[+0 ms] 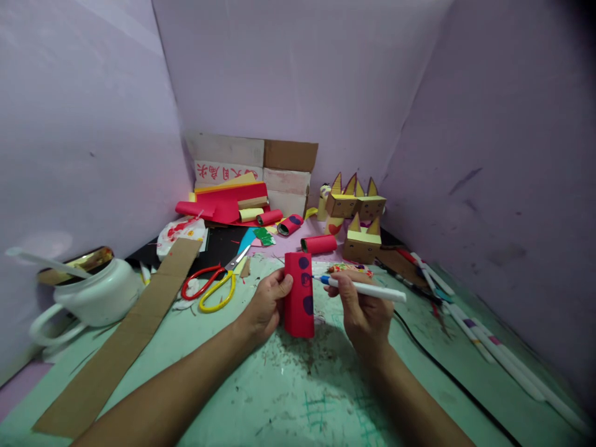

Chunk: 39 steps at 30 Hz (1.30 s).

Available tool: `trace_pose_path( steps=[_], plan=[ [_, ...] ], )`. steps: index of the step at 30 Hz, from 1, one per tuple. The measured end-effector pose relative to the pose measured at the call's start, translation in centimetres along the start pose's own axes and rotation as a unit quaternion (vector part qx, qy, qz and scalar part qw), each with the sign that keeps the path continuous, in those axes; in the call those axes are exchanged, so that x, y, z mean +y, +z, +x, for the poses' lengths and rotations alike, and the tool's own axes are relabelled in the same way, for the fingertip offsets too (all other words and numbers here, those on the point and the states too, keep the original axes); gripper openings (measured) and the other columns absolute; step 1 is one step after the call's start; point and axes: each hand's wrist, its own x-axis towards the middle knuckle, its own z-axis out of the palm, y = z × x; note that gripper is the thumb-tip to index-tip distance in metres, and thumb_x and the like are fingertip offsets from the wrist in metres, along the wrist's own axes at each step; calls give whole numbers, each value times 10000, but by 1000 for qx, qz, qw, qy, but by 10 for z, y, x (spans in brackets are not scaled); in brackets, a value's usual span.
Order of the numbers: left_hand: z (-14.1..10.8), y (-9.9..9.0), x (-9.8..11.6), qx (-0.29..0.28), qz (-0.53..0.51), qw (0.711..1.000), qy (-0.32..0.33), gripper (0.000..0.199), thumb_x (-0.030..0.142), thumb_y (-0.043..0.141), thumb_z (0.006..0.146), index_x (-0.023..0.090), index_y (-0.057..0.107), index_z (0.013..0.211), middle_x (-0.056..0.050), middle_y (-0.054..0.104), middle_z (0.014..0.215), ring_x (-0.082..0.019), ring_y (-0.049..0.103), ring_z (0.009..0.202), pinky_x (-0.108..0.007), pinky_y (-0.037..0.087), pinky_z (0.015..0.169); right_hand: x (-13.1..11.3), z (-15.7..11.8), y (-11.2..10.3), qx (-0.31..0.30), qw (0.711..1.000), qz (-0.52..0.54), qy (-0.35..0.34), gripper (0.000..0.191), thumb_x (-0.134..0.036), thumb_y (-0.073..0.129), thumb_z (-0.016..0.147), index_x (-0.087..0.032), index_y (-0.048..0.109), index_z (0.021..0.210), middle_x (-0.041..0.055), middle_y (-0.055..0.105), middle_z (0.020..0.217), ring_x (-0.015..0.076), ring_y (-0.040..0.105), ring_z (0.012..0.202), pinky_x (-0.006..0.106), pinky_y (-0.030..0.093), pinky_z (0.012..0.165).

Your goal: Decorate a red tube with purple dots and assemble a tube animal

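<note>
My left hand (266, 304) grips a red paper tube (293, 316) by its left side, thumb on the front, and holds it upright above the table. Dark purple spots run down the tube's right part. In my right hand (365, 310) is a white marker (372, 290) with a blue collar, its tip pointing left at the middle spot. The tip is at or very near the paper; contact is too small to confirm. Just behind the tube lies another red tube (319, 244), plain on the side I see. A spotted red tube (290, 225) rests farther back.
Scissors (218, 287) with red and yellow handles lie left, beside a long cardboard strip (125, 335) and a white mug (100, 292). Cardboard boxes with pointed ears (363, 242) stand back right. Several markers (493, 347) and a black cable (447, 372) lie right.
</note>
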Motion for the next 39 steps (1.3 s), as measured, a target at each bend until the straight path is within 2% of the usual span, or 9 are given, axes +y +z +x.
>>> trace_pose_path(
  steps=[4,9,17,24,30,39],
  plan=[
    [0,0,0,-8,1,1000,-5,508,392,879,609,130,671,991,-101,755,875,-250,705,798,-325,537,689,-1,0,0,0,1000,-1,7,170,-256,581,935,-188,684,818,5,667,655,160,637,586,308,512,570],
    [0,1,0,-9,-6,1000,0,483,389,888,591,143,672,946,-58,739,766,-202,675,686,-303,527,649,-2,0,0,-1,1000,-3,0,181,-256,567,940,-183,678,817,6,661,642,157,629,570,302,512,544],
    [-1,1,0,-15,-5,1000,-4,464,383,877,615,143,669,953,-74,754,849,-184,665,658,-295,511,646,-3,1,0,-10,1000,-4,-20,201,-240,547,944,-187,662,788,4,655,651,152,628,564,294,520,538],
    [0,1,0,-8,-10,1000,-4,430,357,874,617,144,673,932,-56,731,765,-197,665,697,-299,516,658,-5,0,1,-2,1000,3,-20,171,-208,565,927,-185,662,788,-17,630,593,138,612,529,271,495,514],
    [0,2,0,-8,-13,1000,-9,460,377,885,598,138,672,929,-61,736,783,-188,656,681,-296,512,657,-4,-2,0,9,1000,15,-22,159,-211,561,935,-186,671,824,-6,643,637,154,625,571,297,517,549],
    [0,3,-1,-6,-25,1000,-4,510,361,908,562,131,673,953,-52,738,777,-183,658,702,-284,511,673,-6,-2,2,-27,999,13,-12,164,-212,553,938,-184,660,817,-1,637,654,148,619,590,281,506,555]
  ],
)
